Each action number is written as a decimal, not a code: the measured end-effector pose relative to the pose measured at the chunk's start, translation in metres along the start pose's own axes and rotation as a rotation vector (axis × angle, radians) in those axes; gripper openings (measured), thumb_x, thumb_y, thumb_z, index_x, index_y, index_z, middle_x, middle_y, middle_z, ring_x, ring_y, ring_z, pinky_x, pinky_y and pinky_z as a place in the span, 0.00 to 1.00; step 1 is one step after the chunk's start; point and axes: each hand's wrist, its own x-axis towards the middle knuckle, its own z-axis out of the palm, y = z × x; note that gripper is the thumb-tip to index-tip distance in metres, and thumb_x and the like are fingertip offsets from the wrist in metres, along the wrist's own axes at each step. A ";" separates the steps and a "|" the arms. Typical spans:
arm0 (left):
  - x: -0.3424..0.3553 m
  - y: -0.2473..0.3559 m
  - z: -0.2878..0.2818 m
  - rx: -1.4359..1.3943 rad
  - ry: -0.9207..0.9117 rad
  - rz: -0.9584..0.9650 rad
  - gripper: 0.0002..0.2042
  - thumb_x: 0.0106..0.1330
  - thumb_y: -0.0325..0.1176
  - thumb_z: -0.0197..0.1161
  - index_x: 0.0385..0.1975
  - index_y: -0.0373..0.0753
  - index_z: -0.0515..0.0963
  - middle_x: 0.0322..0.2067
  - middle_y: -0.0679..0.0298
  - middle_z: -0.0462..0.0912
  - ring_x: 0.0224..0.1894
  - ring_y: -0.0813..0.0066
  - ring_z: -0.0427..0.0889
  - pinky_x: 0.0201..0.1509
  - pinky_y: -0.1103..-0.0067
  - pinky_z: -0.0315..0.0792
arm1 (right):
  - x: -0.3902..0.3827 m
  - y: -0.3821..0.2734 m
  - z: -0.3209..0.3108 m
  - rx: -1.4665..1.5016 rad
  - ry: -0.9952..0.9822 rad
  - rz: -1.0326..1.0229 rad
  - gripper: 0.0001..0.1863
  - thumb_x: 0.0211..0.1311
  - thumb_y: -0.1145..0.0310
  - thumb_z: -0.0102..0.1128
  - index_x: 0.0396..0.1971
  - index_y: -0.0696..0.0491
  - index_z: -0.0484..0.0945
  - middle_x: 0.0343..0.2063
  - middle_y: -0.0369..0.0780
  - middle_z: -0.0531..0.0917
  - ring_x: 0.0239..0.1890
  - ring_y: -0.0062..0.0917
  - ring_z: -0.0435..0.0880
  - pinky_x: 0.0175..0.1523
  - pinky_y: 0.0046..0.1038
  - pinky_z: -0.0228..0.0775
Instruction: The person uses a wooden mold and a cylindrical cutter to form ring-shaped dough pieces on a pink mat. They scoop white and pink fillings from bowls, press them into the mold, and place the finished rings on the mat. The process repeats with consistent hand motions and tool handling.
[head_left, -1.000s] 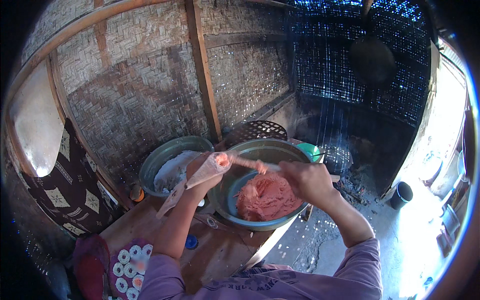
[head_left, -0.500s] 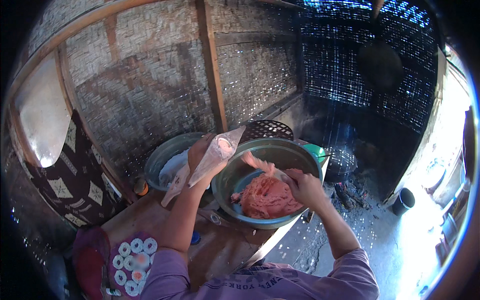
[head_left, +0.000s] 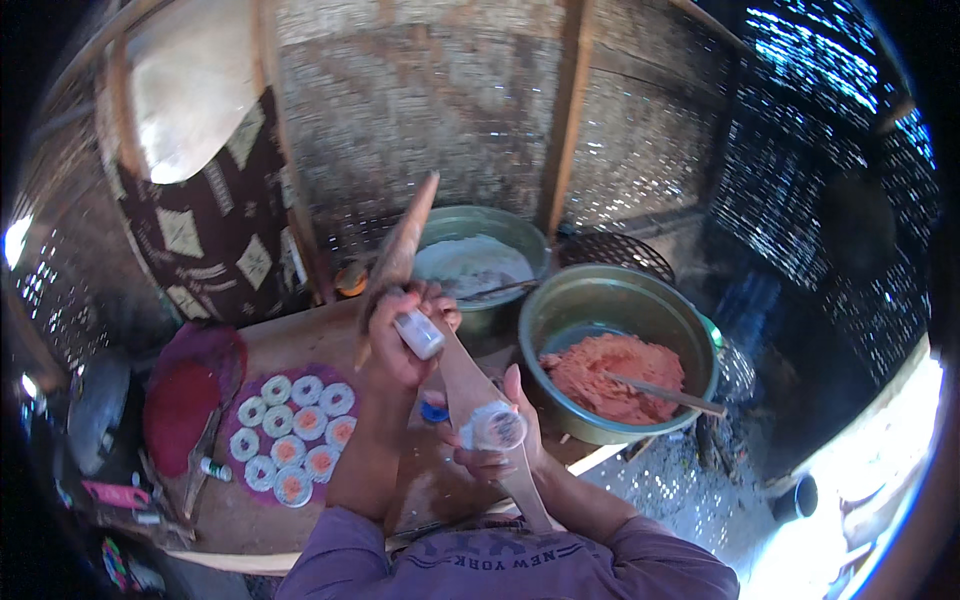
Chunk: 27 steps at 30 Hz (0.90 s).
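Observation:
My left hand (head_left: 400, 340) is closed round one half of a wooden dough press, a long paddle (head_left: 410, 235) with a short white cylinder plunger (head_left: 420, 335) sticking out. Lower and to the right, my right hand (head_left: 525, 420) grips the other half, a flat wooden paddle (head_left: 465, 370) with a round whitish cup (head_left: 497, 428) at its middle. The two halves are apart. Beyond my right hand, a big green basin (head_left: 560, 300) holds pink dough (head_left: 610, 365), with a flat wooden stick (head_left: 670, 395) resting in it.
A second basin (head_left: 450, 220) with white powder or dough stands at the back. On the table's left, a purple mat (head_left: 262, 375) carries several ring-shaped white pieces, some with pink centres. Nearby lie a red round sheet (head_left: 180, 415) and a small bottle (head_left: 215, 468). A woven wall (head_left: 430, 110) rises behind.
My right hand has let go of the stick, left in the pink dough, and now holds the cup half of the press. My left hand keeps the plunger half. The view has swung left.

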 end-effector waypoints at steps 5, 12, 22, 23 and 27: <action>-0.117 0.057 -0.061 0.212 0.575 0.369 0.18 0.53 0.41 0.67 0.41 0.38 0.77 0.40 0.63 0.80 0.52 0.68 0.76 0.55 0.69 0.69 | 0.018 0.007 0.013 -0.252 0.271 -0.155 0.50 0.56 0.24 0.38 0.59 0.58 0.62 0.39 0.45 0.74 0.16 0.20 0.69 0.11 0.17 0.58; -0.227 0.113 -0.004 1.989 0.529 -0.210 0.21 0.53 0.45 0.70 0.43 0.38 0.80 0.37 0.64 0.85 0.43 0.71 0.82 0.49 0.74 0.75 | 0.093 0.036 0.049 -1.703 0.457 -0.326 0.46 0.57 0.31 0.48 0.58 0.59 0.59 0.37 0.43 0.74 0.29 0.21 0.78 0.28 0.22 0.70; -0.287 0.143 0.038 1.658 -0.010 -0.559 0.26 0.60 0.54 0.62 0.47 0.37 0.77 0.39 0.56 0.83 0.44 0.65 0.81 0.49 0.72 0.74 | 0.149 0.112 0.068 -2.218 -0.061 0.105 0.43 0.53 0.45 0.65 0.58 0.62 0.58 0.43 0.56 0.76 0.44 0.50 0.81 0.48 0.43 0.73; -0.296 0.143 0.031 1.704 0.028 -0.676 0.26 0.61 0.54 0.61 0.48 0.37 0.76 0.42 0.55 0.82 0.46 0.63 0.80 0.51 0.70 0.72 | 0.151 0.120 0.065 -2.187 -0.058 0.126 0.42 0.54 0.45 0.65 0.57 0.62 0.60 0.42 0.56 0.77 0.43 0.49 0.82 0.47 0.42 0.74; -0.323 0.146 0.014 1.492 0.018 -0.521 0.28 0.62 0.56 0.60 0.50 0.36 0.74 0.48 0.52 0.78 0.52 0.60 0.76 0.56 0.67 0.69 | 0.159 0.155 0.049 -2.174 0.038 0.120 0.42 0.54 0.44 0.64 0.56 0.62 0.60 0.40 0.54 0.78 0.42 0.49 0.82 0.47 0.42 0.74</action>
